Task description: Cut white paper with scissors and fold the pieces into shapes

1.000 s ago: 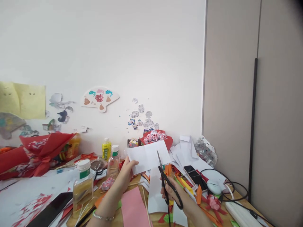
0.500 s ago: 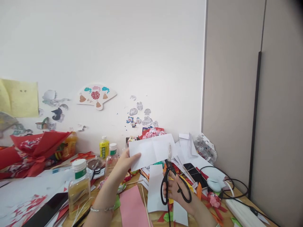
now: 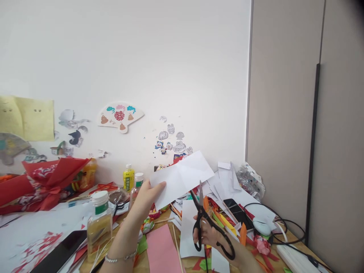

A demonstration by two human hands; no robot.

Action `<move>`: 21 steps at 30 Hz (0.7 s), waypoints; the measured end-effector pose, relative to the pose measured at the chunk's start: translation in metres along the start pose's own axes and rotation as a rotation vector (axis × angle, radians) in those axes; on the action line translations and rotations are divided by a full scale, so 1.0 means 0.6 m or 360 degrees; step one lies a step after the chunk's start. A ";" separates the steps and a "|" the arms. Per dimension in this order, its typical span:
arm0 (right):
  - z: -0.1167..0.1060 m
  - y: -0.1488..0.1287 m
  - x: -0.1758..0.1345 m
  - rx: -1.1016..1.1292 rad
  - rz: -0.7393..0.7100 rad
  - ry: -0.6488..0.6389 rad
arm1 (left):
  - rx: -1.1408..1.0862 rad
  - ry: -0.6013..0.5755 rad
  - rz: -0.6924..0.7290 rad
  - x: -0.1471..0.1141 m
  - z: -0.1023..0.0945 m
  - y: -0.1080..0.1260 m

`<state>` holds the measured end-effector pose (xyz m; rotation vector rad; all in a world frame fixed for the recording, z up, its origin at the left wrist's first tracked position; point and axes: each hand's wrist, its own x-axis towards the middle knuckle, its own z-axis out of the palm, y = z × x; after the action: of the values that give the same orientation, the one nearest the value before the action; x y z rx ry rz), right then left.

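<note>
My left hand (image 3: 152, 192) pinches the left end of a creased white sheet of paper (image 3: 182, 176), thumb on top, and holds it tilted above the table with its right end raised. In my right hand (image 3: 209, 232) is a pair of black-handled scissors (image 3: 201, 214), fingers in the loops. Their blades point up and stand slightly apart, just below the sheet's lower right edge; whether they touch it I cannot tell. Below lie a white paper strip (image 3: 191, 231) and a pink sheet (image 3: 162, 250).
Bottles (image 3: 99, 227) stand left of my left forearm, near a black phone (image 3: 61, 252). A red-wrapped bouquet (image 3: 49, 178) lies at the far left. Rightward are another phone (image 3: 238, 212), a white mouse (image 3: 261, 226), a power strip (image 3: 295, 259) and cables. Coloured scraps cover the table.
The sheet has tilted, its right end rising. The scissors have dropped away from the paper's face to below its edge, and their blades have parted. The view has shifted slightly left.
</note>
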<state>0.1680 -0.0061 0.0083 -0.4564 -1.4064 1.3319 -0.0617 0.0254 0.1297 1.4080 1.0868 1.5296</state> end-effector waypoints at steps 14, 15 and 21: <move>0.024 -0.014 -0.002 -0.0376 -0.0007 -0.0200 | 0.0607 -0.0119 0.0261 -0.050 0.024 0.051; 0.025 -0.015 -0.003 -0.0390 0.0001 -0.0203 | 0.0607 -0.0118 0.0268 -0.049 0.025 0.050; 0.024 -0.019 -0.008 -0.0440 0.0022 -0.0195 | 0.0625 -0.0192 0.0267 -0.048 0.026 0.047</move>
<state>0.1613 -0.0201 0.0193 -0.5755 -1.7025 1.1965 -0.0432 -0.0099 0.1467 1.8736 1.2676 1.3710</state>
